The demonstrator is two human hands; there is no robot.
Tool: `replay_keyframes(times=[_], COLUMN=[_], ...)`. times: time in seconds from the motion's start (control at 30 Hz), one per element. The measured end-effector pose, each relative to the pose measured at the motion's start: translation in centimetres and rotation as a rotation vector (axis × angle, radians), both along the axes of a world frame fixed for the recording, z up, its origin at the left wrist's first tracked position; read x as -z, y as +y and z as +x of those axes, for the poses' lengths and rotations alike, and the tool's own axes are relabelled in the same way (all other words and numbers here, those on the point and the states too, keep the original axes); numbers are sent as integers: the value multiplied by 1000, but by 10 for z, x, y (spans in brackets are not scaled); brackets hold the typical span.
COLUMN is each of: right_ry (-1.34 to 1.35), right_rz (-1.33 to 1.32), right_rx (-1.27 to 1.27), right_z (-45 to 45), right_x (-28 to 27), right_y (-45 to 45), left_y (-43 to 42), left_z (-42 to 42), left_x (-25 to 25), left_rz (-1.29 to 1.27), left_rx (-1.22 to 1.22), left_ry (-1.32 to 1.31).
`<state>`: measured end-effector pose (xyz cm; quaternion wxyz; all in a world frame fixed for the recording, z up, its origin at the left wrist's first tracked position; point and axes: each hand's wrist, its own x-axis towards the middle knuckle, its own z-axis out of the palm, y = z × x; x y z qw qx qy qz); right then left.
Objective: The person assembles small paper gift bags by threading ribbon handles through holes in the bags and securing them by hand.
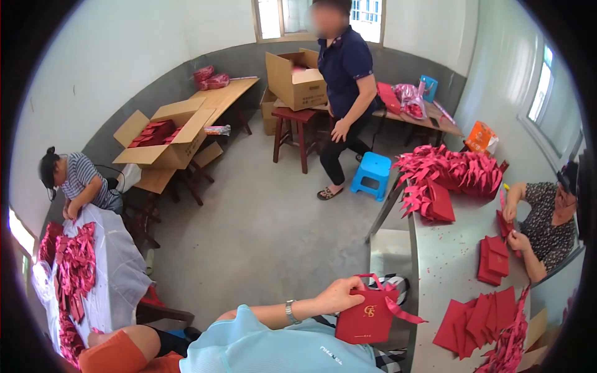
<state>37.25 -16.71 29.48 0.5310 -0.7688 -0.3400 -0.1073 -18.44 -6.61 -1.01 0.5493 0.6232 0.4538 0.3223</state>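
Observation:
My left hand (341, 296), with a metal watch on the wrist, reaches in from the left at the bottom middle. Its fingers are closed on the top edge of a red paper gift bag (365, 320) with gold lettering. Pink-red ribbon (403, 311) hangs loose from the bag's top right. The bag is held upright in front of my light blue shirt. My right hand is out of sight. On the metal table (429, 273) to the right lie flat red bags (479, 320) and a heap of ribboned bags (451, 171).
At the table's far side a person (547, 217) handles a red bag. Another person (345, 74) stands near a blue stool (371, 175). On the left someone in stripes (87, 183) works by a cloth-covered table (118, 261). An open carton (165, 155) holds red bags.

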Motion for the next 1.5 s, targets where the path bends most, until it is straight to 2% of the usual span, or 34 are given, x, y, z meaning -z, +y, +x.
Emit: replay_keyframes(times=[0.03,0.1,0.13,0.2,0.27,0.33,0.4,0.47,0.53,0.67,0.73,0.77,0.8,0.83,1.0,1.07,1.13,1.17,1.3,1.37,1.4,1.43,1.5], right_ry=[36,521,525,129,-22,163,236,258,225,66,265,219,235,249,543,626,791,842,875,1106,944,937,1235], right_rz=[-117,186,183,-157,-229,-305,-389,-466,-519,-699,-704,-746,-729,-706,-622,-589,-445,-453,-376,-215,-331,-330,216], right_rx=[-48,-407,-390,-332,-473,-510,-531,-652,-673,-711,-702,-688,-698,-710,-663,-659,-733,-784,-802,-857,-963,-976,-1075], right_z=[-7,98,62,-8,30,-60,-107,-123,-153,-193,-200,-208,-207,-205,-218,-231,-249,-257,-276,-279,-279,-286,-307], right_x=[13,92,98,110,166,153,150,157,155,157,169,165,172,183,221,240,263,268,292,301,303,307,310], right_y=[5,5,7,17,22,25,26,26,21,5,-11,-17,-27,-37,-79,-88,-93,-92,-81,-70,-66,-58,-38], left_y=[1,3,4,5,4,4,3,2,-2,-2,-2,0,3,4,25,32,34,33,36,34,35,35,35], left_z=[-1,-4,-4,-6,-8,-9,-10,-13,-12,-11,-10,-9,-9,-7,6,18,30,35,52,59,60,61,61], left_x=[3,-1,-2,-1,0,-3,-1,5,16,16,-3,0,3,-4,-16,-21,-27,-29,-36,-42,-42,-42,-43], left_rz=[-11,-31,-41,-43,-42,-74,-78,-86,-46,-141,-347,-321,-294,-391,-296,-301,-300,-318,-375,-442,-465,-486,-513], left_rx=[14,26,30,39,33,27,19,18,-6,-28,-33,-15,2,-21,98,130,162,176,277,307,334,358,389], left_ry=[8,7,-6,-7,-10,28,6,-11,-18,-56,-148,-208,-270,-343,-580,-575,-575,-565,-590,-619,-643,-666,-707])
